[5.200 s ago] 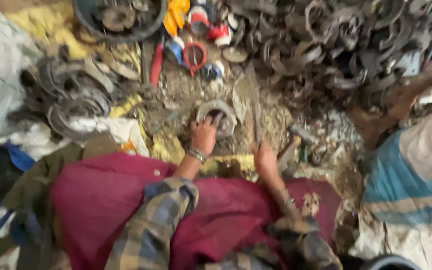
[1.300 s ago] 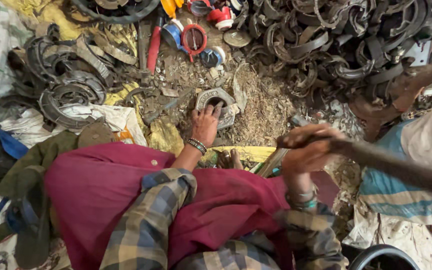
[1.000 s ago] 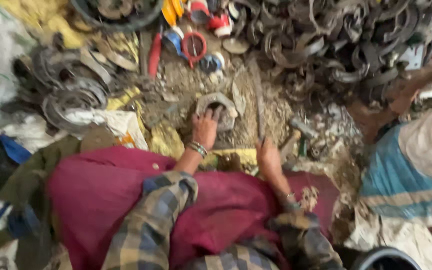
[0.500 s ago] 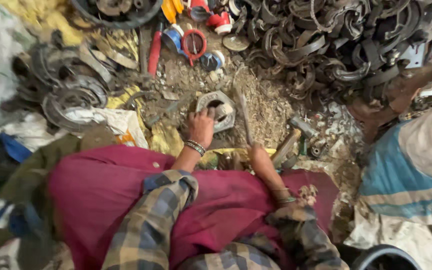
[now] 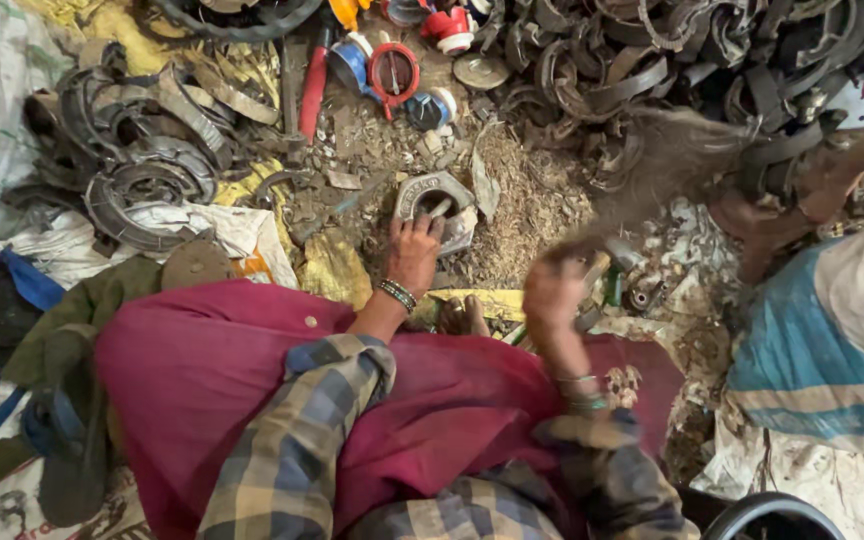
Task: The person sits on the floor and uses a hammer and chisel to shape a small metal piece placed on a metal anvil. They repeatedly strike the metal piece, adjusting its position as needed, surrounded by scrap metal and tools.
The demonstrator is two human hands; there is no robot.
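Left hand: my left hand (image 5: 414,255), centre of frame, fingers pressed down on the grey metal casting (image 5: 435,203), pinning it to the ground; closed onto its near rim, beaded bracelet at the wrist.
Casting: roughly triangular w/ a round opening, lies flat on the dirt floor (image 5: 532,215), just above centre.
Right hand: my right hand (image 5: 555,292), right of centre, fist closed round a tool handle (image 5: 592,275); the upper part is motion-blurred, a smear running toward upper right, so I can't tell what kind of tool it is.
Hands apart: right hand sits lower right of the casting, not touching it.
Lap: dark red cloth (image 5: 212,370) across lower frame, plaid sleeves (image 5: 292,460) over it.
Scrap, upper right: big heap of dark curved metal pieces (image 5: 672,70).
Scrap, upper left: smaller stack of ring-shaped parts (image 5: 132,140).
Top centre: red round part (image 5: 393,70) & a blue one (image 5: 350,58) next to it.
Right edge: another person in blue-and-white cloth (image 5: 812,330).
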